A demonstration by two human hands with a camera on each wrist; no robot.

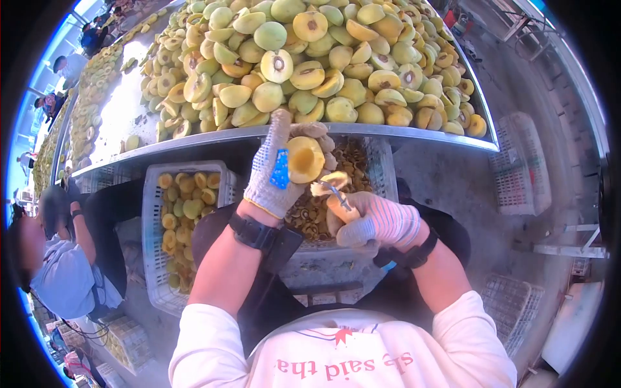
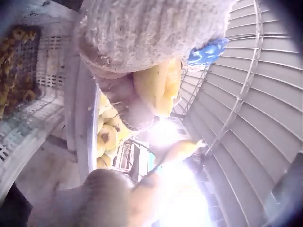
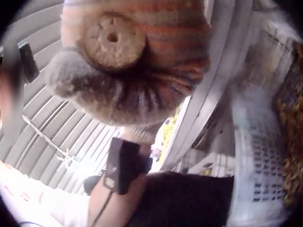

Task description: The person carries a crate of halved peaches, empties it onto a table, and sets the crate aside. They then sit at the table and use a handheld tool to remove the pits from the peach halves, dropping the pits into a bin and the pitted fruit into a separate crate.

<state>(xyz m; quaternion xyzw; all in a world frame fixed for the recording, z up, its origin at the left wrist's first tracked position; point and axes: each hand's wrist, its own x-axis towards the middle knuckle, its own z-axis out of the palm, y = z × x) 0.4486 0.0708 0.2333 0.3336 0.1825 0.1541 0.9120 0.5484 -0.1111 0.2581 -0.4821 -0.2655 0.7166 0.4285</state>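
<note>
My gloved left hand (image 1: 272, 174) (image 2: 147, 35) holds a yellow fruit half (image 1: 305, 160) (image 2: 158, 90) with a smooth round hollow facing up. Just to its lower right, my gloved right hand (image 1: 385, 223) (image 2: 104, 198) (image 3: 137, 90) grips the wooden handle (image 1: 343, 209) (image 3: 113, 41) of a small tool. Its curved metal end (image 1: 334, 190) lies against a thin yellow-brown piece (image 1: 335, 178), apart from the fruit half. Part of the handle is hidden in the right hand. Glare washes out the tool in the left wrist view.
Halved fruit (image 1: 272, 35) is heaped on a metal-edged table (image 1: 381, 129) ahead. Below it stand a crate (image 1: 381, 169) of brown scraps (image 1: 354, 158) and, left, a white crate (image 1: 152, 226) of fruit halves. A seated person (image 1: 74, 278) is at far left; another crate (image 1: 521, 165) is right.
</note>
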